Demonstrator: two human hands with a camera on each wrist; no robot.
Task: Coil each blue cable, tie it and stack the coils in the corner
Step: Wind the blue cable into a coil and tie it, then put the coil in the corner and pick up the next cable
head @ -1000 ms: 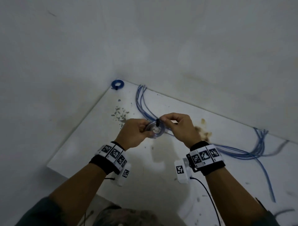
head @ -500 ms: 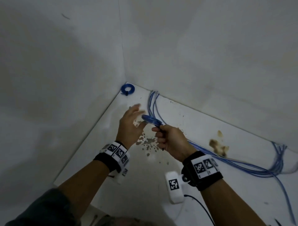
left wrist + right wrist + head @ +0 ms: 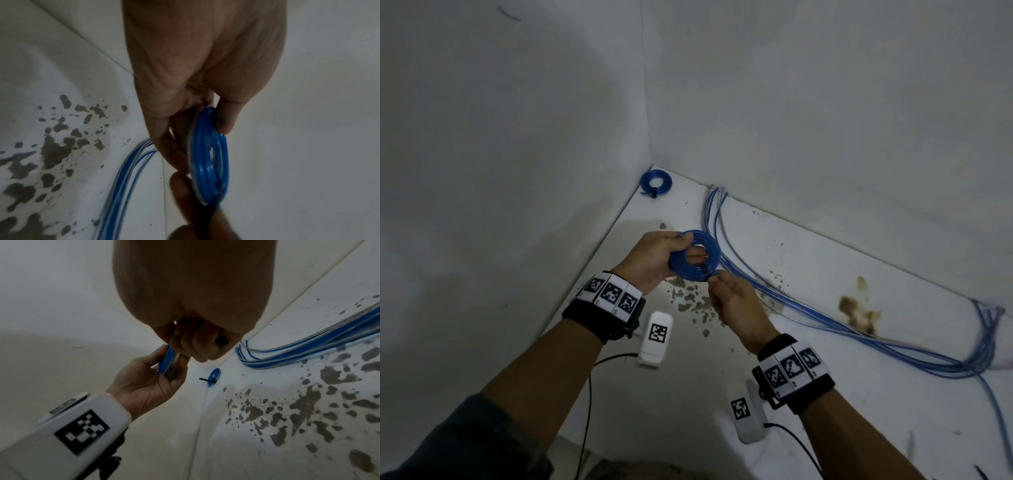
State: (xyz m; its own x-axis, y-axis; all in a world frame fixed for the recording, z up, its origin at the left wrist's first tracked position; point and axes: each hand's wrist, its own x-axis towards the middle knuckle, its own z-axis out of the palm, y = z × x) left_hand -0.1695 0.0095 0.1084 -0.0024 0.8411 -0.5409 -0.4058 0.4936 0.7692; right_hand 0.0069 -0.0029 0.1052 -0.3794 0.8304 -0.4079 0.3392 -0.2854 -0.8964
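Left hand is gripping the round coil of blue plastic cable above the white bench; right hand is pinching its near rim, at the black tie. Finished tied blue coil is lying in the corner, straight ahead, left hand nearer.

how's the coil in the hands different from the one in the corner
The held coil is off the floor, gripped by the left hand, with the right hand at its lower edge; the corner coil lies flat, untouched. The held coil looks bigger, though nearer. Both are blue.
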